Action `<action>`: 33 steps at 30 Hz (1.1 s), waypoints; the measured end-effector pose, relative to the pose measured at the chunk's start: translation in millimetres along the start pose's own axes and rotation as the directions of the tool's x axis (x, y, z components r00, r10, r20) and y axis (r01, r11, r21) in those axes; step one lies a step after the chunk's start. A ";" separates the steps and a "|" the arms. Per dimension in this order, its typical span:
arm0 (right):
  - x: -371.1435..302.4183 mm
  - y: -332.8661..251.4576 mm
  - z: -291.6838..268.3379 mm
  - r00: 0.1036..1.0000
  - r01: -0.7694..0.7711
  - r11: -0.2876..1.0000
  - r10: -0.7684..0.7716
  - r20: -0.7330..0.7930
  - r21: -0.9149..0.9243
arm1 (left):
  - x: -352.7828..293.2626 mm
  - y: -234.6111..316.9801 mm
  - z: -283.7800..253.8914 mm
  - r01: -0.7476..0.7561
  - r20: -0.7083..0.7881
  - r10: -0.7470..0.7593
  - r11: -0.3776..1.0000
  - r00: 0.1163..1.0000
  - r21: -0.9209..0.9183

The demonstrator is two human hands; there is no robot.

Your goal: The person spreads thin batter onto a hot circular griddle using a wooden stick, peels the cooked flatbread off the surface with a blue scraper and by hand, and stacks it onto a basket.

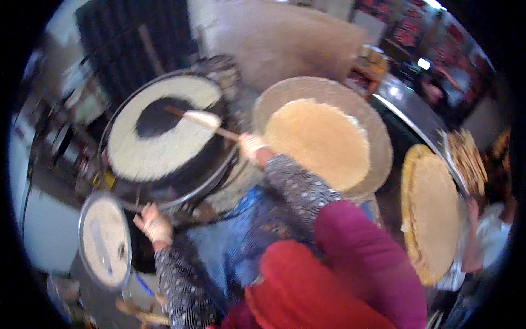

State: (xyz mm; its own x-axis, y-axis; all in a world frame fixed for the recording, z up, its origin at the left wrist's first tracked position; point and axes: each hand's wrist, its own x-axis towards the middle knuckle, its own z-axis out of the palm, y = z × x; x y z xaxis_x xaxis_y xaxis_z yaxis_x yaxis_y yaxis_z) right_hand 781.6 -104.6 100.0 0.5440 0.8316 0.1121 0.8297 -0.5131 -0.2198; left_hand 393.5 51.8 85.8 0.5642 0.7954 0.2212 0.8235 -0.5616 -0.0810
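My right hand [253,148] is closed around the handle of a wooden batter spreader [203,119] that reaches out over a round black griddle [211,159]. Pale batter [145,156] lies on the griddle in a broad, open ring, with dark bare metal in its middle and along its right side. The spreader's pale, wide part rests at the gap in the ring. My left hand [153,223] is low by the griddle's near rim, fingers apart, and nothing shows in it. Beside it stands a round metal basin [105,241] of pale batter, with something dark in it.
A large round basket [381,151] to the right bears tan, round flatbreads [318,142]. Farther right lies a thick stack of flatbreads [435,214], next to bundled thin sticks [466,159]. A tan board [285,41] stands behind. Another person [449,88] is at the far right.
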 end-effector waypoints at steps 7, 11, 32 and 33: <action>-15.9 5.8 14.4 0.990 -0.101 0.994 0.096 0.102 0.047 | 17.0 38.5 -40.1 0.049 0.307 -0.086 0.991 0.948 0.124; -4.7 -22.9 -15.9 0.989 -0.087 0.993 0.077 0.127 0.076 | -4.2 91.5 -49.2 -0.209 0.163 0.225 0.972 0.961 -0.111; -6.5 -26.1 -7.9 0.950 0.174 0.976 -0.130 0.283 -0.135 | -23.1 64.0 3.7 -0.098 0.011 0.098 0.993 0.995 0.071; 0.4 -13.5 2.3 0.972 0.052 0.993 -0.026 0.234 -0.102 | -23.9 63.7 -0.1 -0.087 0.022 0.085 0.993 0.996 0.079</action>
State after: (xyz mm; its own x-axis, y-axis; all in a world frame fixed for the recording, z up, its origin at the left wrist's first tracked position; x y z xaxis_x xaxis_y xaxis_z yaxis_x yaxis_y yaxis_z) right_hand 770.3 -96.8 100.7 0.4774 0.8714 -0.1124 0.8651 -0.4886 -0.1137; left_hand 432.5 -3.0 75.5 0.6334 0.7496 0.1918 0.7736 -0.6086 -0.1765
